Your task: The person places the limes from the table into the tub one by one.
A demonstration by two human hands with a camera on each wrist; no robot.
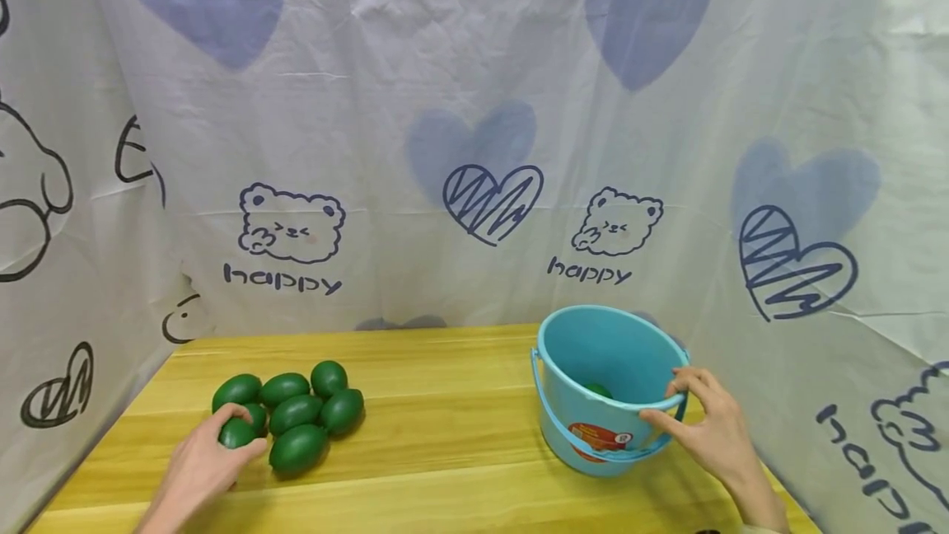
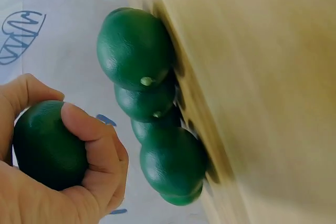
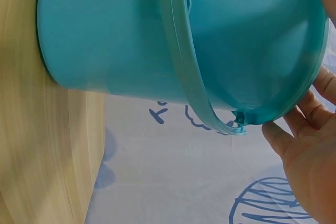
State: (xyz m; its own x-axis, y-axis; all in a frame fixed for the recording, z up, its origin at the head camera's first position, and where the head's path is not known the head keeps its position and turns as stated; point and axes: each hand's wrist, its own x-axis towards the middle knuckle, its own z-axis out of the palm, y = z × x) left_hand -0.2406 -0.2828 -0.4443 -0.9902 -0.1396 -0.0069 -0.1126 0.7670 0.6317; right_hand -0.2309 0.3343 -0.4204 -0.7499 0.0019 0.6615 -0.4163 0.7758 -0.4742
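A light-blue bucket (image 1: 567,402) stands upright toward the right of the desk (image 1: 445,402). Part of a green lime (image 1: 597,390) shows inside; how many lie there cannot be told. The handle (image 1: 626,456) hangs down the near side, across a red label (image 1: 586,433).

The left grip (image 1: 203,460) is closed around a single lime (image 2: 47,148), thumb and fingers curled about it, at the near left edge of a cluster (image 1: 295,414) of seven others, bunched closely on the desk's left side. Whether the held one touches the desk is unclear. The right grip (image 1: 712,427) grasps the bucket by its rim, thumb and fingers spread apart.

The desk has a yellowish wood grain. Around it hangs pale cloth (image 1: 393,270) printed with hearts, bears and the word "happy".
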